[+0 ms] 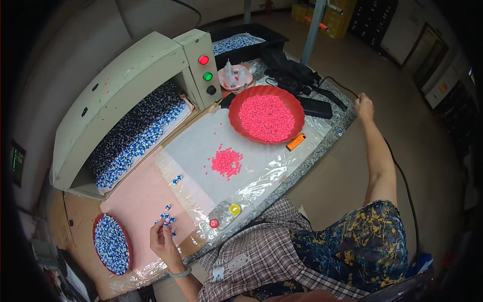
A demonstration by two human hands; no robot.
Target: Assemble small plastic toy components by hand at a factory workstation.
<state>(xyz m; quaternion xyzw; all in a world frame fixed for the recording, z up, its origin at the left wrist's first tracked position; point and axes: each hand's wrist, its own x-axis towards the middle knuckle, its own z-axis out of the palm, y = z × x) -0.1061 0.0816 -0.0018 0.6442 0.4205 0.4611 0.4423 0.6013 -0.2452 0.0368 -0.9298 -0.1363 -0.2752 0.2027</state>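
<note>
My left hand [162, 242] reaches over the pink sheet [143, 189], its fingertips drawn together among several small blue-and-white pieces [166, 217]. Whether a piece sits between those fingertips is too small to tell. To its left stands a red oval bowl [130, 254] full of the same kind of pieces. Stretched far out to the right, beyond the table edge, my right hand [364, 107] is closed around a black cable [342, 87]. Small pink pieces [227, 163] lie in a loose pile on the white sheet, and a red scalloped bowl [236, 123] holds many more.
A cream machine [126, 60] with an arched opening holds a mass of blue-and-white pieces [118, 166]. An orange cutter-like tool [296, 142], a yellow round item [235, 209] and a red one [214, 223] lie nearby. Small bottles [230, 75] and black straps [292, 73] are behind.
</note>
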